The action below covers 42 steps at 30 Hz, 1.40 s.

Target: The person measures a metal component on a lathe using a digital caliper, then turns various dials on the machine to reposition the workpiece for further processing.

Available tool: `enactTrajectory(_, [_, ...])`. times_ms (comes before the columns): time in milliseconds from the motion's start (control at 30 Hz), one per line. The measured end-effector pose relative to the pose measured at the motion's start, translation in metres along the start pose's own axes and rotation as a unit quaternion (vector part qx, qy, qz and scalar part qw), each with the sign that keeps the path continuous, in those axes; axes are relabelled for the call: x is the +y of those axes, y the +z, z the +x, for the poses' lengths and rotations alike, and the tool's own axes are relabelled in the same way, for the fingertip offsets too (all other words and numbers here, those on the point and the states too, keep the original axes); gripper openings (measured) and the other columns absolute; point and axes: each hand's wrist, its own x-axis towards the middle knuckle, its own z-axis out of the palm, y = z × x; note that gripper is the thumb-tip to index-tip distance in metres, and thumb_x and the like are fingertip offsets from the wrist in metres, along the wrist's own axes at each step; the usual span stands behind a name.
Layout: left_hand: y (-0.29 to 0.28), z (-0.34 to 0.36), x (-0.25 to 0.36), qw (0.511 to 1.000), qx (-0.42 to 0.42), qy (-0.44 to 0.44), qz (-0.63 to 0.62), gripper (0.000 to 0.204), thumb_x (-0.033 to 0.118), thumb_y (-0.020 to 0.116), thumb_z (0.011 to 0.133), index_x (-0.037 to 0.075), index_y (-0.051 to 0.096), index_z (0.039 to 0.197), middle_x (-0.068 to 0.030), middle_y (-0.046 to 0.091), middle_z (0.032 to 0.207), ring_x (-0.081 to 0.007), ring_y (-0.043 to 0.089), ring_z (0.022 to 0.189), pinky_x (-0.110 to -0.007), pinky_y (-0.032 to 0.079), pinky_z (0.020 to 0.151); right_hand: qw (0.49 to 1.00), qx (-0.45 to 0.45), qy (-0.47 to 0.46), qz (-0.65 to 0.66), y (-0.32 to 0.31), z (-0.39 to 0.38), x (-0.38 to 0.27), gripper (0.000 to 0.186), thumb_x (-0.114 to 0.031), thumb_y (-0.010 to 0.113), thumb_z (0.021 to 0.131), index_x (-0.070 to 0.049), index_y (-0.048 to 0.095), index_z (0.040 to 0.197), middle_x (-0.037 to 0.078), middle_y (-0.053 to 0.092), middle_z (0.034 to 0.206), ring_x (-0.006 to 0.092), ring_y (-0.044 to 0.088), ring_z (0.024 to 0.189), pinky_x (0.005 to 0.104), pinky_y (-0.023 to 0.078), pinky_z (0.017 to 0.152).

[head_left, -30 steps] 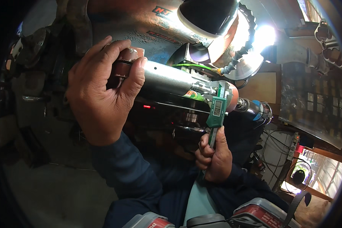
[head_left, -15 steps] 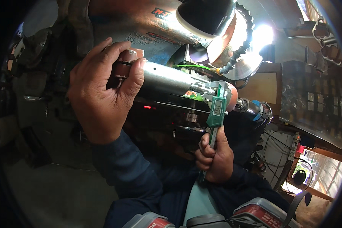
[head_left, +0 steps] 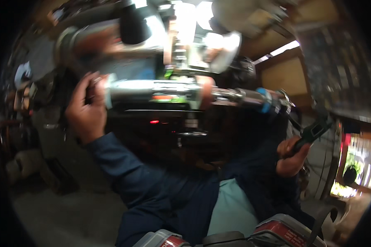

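My left hand is closed round a dark reddish-brown fitting at the left end of a bright metal cylinder. The cylinder lies across the machine, blurred by motion, and my fingers hide part of the fitting. Beyond its right end come a reddish round part and a shiny tailstock-like shaft with a blue band. My right hand grips a green digital caliper out to the right, apart from the cylinder. Its small screen is too blurred to read.
A black lamp hangs over the machine behind the cylinder. Under the cylinder sits a dark machine body with a red light and a metal handle. A dark panel hangs at right, near a bright window.
My right hand has drawn the caliper off the right end of the work and swung it to the right. My left hand stays on the fitting. The whole view has shifted and blurred.
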Motion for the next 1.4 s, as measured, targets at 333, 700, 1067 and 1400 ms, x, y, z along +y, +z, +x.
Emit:
enactTrajectory(333, [0.0, -0.002, -0.044, 0.988, -0.1, 0.031, 0.109, 0.038, 0.031, 0.047, 0.107, 0.003, 0.066, 0.124, -0.0126, 0.07, 0.119, -0.024, 0.065, 0.11, -0.033, 0.047, 0.098, 0.965, 0.212, -0.15, -0.024, -0.302, -0.004, -0.097, 0.036, -0.039, 0.057, 0.102, -0.004, 0.057, 0.111, 0.003, 0.048, 0.074, 0.0123, 0.046, 0.066, 0.0299, 0.039, 0.061])
enactTrajectory(700, [-0.017, 0.03, -0.059, 0.974, -0.149, 0.033, 0.167, 0.039, 0.027, 0.042, 0.108, -0.001, 0.067, 0.121, -0.0152, 0.067, 0.122, -0.0276, 0.062, 0.112, -0.037, 0.046, 0.099, 0.659, 0.577, 0.286, -0.388, -0.519, -0.086, 0.136, 0.071, -0.061, 0.047, 0.096, 0.005, 0.071, 0.098, 0.016, 0.07, 0.092, 0.0284, 0.065, 0.085, 0.0442, 0.049, 0.079])
enactTrajectory(1067, [-0.037, 0.05, -0.097, 0.906, -0.254, 0.218, 0.259, 0.036, 0.017, 0.043, 0.104, 0.001, 0.066, 0.126, -0.0099, 0.069, 0.125, -0.0221, 0.063, 0.102, -0.035, 0.048, 0.09, 0.466, 0.295, 0.445, -0.705, -0.562, -0.148, 0.246, 0.071, -0.069, 0.043, 0.093, -0.009, 0.073, 0.115, 0.018, 0.071, 0.108, 0.0369, 0.067, 0.099, 0.0481, 0.053, 0.084])
enactTrajectory(1400, [0.021, 0.042, -0.025, 0.984, -0.157, -0.041, 0.069, 0.031, 0.018, 0.054, 0.102, 0.006, 0.064, 0.129, -0.0103, 0.065, 0.114, -0.0177, 0.06, 0.102, -0.031, 0.047, 0.093, 0.433, 0.264, 0.408, -0.759, -0.537, -0.189, 0.245, 0.051, -0.047, 0.05, 0.097, -0.002, 0.068, 0.114, 0.02, 0.067, 0.105, 0.0398, 0.064, 0.095, 0.0476, 0.051, 0.082])
